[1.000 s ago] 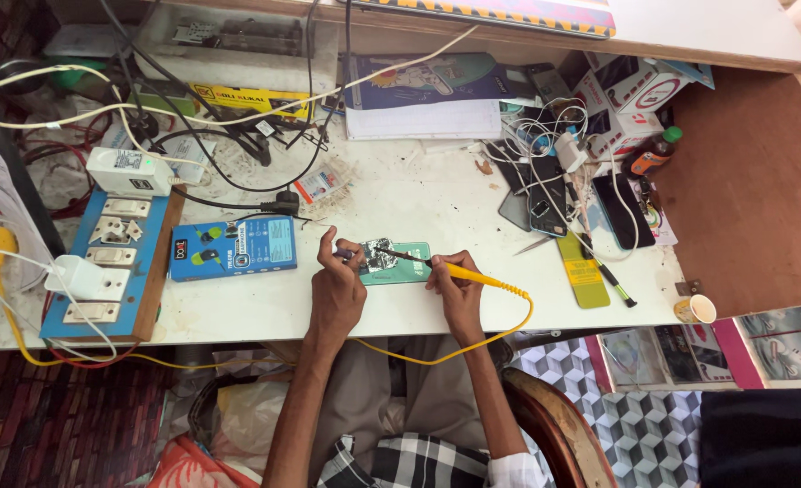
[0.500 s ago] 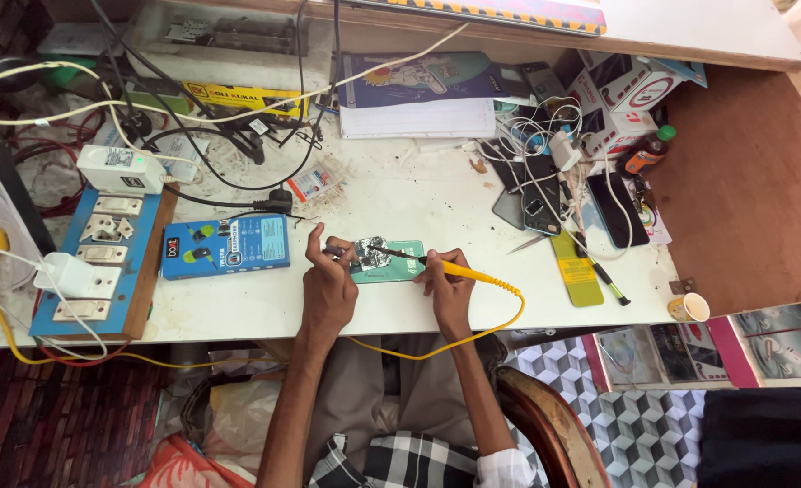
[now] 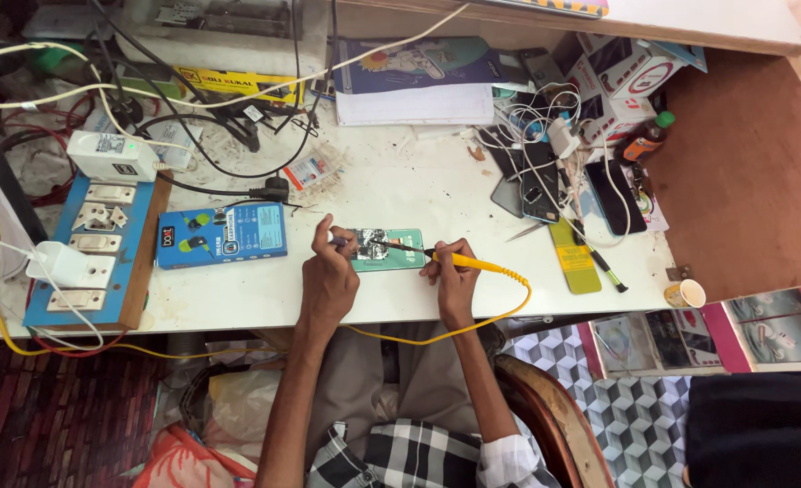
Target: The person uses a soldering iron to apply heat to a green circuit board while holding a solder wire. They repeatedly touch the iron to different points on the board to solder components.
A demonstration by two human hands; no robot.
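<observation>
My right hand [image 3: 453, 278] grips a yellow-handled soldering iron [image 3: 465, 262] whose dark tip reaches left onto a small circuit part lying on a green mat [image 3: 402, 259]. A yellow cable [image 3: 500, 312] loops from the iron down over the table's front edge. Just left of the mat, my left hand [image 3: 330, 271] pinches thin tweezers [image 3: 339, 242] that point at the same part. Both hands rest on the white table [image 3: 400, 194] near its front edge.
A blue box [image 3: 221, 234] lies left of my hands, beside a blue switchboard [image 3: 89, 248] with plugged white adapters. Several phones [image 3: 545, 172], cables and small boxes crowd the right. A paper cup [image 3: 687, 293] stands at the right corner. Papers [image 3: 414, 104] lie at the back.
The hands stay on the same spot at the green mat. The view has shifted slightly; otherwise nothing visibly moved.
</observation>
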